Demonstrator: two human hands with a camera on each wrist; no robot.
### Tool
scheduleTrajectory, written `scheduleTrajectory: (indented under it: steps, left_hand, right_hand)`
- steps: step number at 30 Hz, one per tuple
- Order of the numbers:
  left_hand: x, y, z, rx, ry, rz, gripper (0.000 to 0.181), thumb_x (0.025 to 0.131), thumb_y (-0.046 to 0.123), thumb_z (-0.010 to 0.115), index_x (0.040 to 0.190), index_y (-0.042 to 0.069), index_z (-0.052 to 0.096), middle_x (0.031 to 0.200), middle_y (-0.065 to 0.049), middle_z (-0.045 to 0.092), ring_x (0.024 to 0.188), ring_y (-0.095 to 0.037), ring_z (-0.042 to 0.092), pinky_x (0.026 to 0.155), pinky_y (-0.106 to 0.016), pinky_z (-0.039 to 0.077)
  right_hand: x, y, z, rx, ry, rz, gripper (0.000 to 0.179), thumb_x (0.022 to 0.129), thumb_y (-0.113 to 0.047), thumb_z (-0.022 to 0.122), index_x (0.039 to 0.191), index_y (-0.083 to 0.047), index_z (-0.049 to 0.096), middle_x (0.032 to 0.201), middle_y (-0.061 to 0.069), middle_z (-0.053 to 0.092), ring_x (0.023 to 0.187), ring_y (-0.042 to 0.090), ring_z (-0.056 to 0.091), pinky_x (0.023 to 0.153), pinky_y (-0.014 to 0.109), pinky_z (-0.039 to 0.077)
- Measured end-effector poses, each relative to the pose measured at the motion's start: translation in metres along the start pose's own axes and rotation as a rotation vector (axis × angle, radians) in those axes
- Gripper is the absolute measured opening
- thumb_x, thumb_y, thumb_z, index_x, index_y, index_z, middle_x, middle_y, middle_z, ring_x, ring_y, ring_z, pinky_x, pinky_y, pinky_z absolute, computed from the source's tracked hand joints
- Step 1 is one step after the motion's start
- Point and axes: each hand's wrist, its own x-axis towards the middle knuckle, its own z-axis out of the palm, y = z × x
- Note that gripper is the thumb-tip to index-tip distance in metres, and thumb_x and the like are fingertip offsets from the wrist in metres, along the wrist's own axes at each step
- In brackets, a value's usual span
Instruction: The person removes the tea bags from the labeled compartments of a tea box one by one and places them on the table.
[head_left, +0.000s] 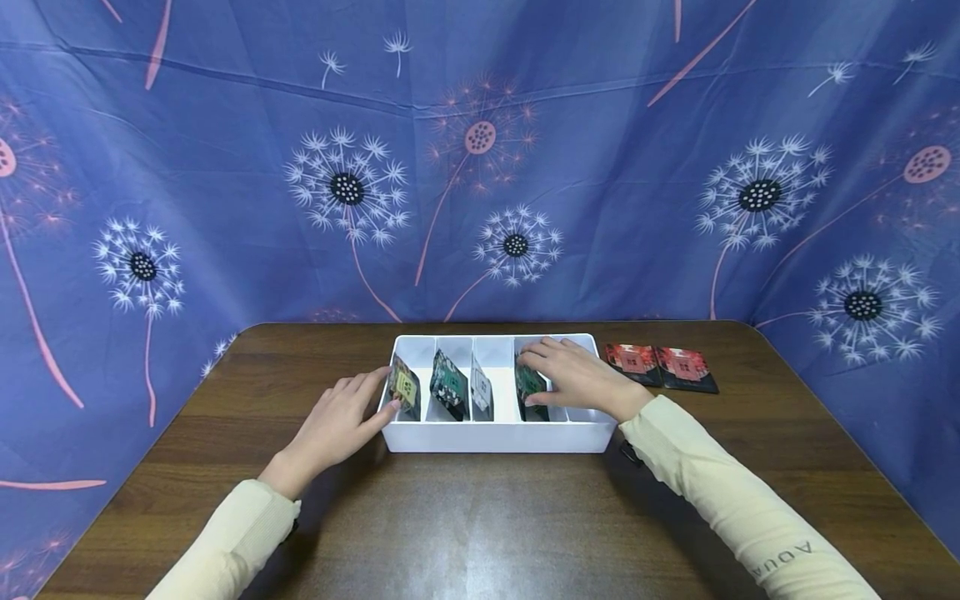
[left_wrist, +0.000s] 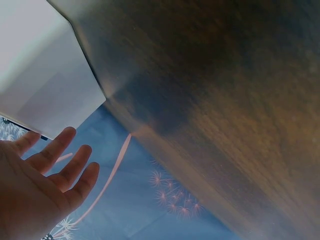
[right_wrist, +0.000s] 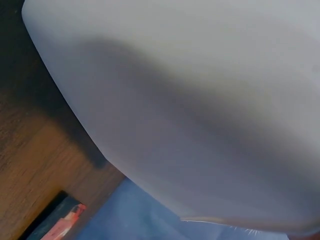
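Note:
A white divided box sits on the table. My left hand rests at its left end, thumb and fingertips by the rim beside a yellow-labelled packet; the left wrist view shows the fingers loosely extended. Over the right part of the box, my right hand holds a dark green packet between thumb and fingers. Another green packet and a whitish packet lean in compartments between the hands. In the right wrist view the box wall hides the right hand's fingers.
Two red-and-black packets, a left one and a right one, lie flat on the brown wooden table, right of the box. A blue dandelion-print cloth hangs behind the table.

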Motion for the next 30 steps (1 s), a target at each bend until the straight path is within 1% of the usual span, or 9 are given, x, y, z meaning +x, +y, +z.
scheduleTrajectory:
  steps: [3,6,11,14,18,22,27,30]
  left_hand:
    - [0.0003,-0.0002,-0.0001,0.001,0.001,0.002,0.063,0.089,0.060,0.037,0.138,0.021,0.037,0.130,-0.007,0.052,0.115,-0.031,0.049,0.086,-0.052,0.039]
    - [0.0006,-0.0002,-0.0002,0.000,0.000,0.002,0.063,0.089,0.060,0.037,0.138,0.021,0.037,0.129,-0.007,0.052,0.115,-0.031,0.049,0.086,-0.052,0.039]
    - [0.0005,0.0002,-0.0004,-0.001,-0.006,-0.003,0.062,0.089,0.058,0.039,0.139,0.021,0.036,0.129,-0.007,0.052,0.115,-0.031,0.049,0.087,-0.052,0.039]
    - [0.0004,0.0005,-0.0007,-0.002,-0.011,-0.005,0.062,0.090,0.058,0.039,0.139,0.021,0.036,0.130,-0.007,0.052,0.115,-0.032,0.049,0.087,-0.052,0.039]
    - [0.0003,0.0007,-0.0013,-0.005,-0.017,-0.009,0.063,0.089,0.060,0.037,0.139,0.021,0.036,0.130,-0.007,0.052,0.116,-0.032,0.048,0.087,-0.053,0.039]
    - [0.0003,0.0010,-0.0019,-0.006,-0.021,-0.007,0.065,0.089,0.063,0.034,0.139,0.021,0.036,0.130,-0.007,0.052,0.116,-0.032,0.048,0.088,-0.053,0.039]
    - [0.0003,0.0011,-0.0021,-0.008,-0.026,-0.009,0.064,0.089,0.061,0.036,0.139,0.021,0.036,0.130,-0.008,0.052,0.117,-0.032,0.048,0.088,-0.054,0.038]
    - [0.0005,0.0010,-0.0018,-0.008,-0.025,-0.009,0.064,0.089,0.061,0.037,0.139,0.021,0.036,0.130,-0.008,0.051,0.116,-0.032,0.048,0.088,-0.053,0.039]
  right_hand:
    - [0.0001,0.0006,0.0002,0.026,-0.011,0.013,0.056,0.078,-0.050,0.065,0.121,-0.015,0.055,0.122,0.003,0.056,0.117,0.022,0.049,0.100,0.046,0.037]
    - [0.0006,0.0007,0.0001,0.043,-0.019,0.021,0.058,0.077,-0.051,0.065,0.121,-0.015,0.054,0.120,0.001,0.057,0.116,0.021,0.049,0.101,0.045,0.036]
    - [0.0008,0.0002,0.0005,0.062,-0.015,0.028,0.061,0.075,-0.052,0.067,0.120,-0.014,0.053,0.116,0.001,0.058,0.111,0.020,0.052,0.096,0.045,0.040]
    - [0.0010,-0.0002,0.0013,0.065,-0.021,0.038,0.060,0.075,-0.052,0.067,0.120,-0.014,0.052,0.116,0.001,0.058,0.111,0.019,0.052,0.093,0.045,0.041]
    - [0.0019,-0.0007,0.0017,0.065,-0.037,0.053,0.058,0.077,-0.049,0.067,0.121,-0.015,0.051,0.116,0.000,0.058,0.111,0.019,0.052,0.093,0.045,0.040]
    - [0.0023,-0.0008,0.0012,0.061,-0.044,0.063,0.058,0.077,-0.048,0.067,0.122,-0.015,0.050,0.115,0.000,0.058,0.111,0.019,0.051,0.093,0.045,0.040]
    - [0.0036,-0.0014,0.0012,0.067,-0.063,0.080,0.061,0.076,-0.050,0.067,0.123,-0.015,0.048,0.116,0.001,0.058,0.112,0.019,0.051,0.094,0.046,0.038]
    - [0.0044,-0.0022,0.0012,0.066,-0.075,0.089,0.063,0.076,-0.051,0.067,0.123,-0.014,0.048,0.116,0.001,0.058,0.111,0.020,0.051,0.093,0.045,0.038]
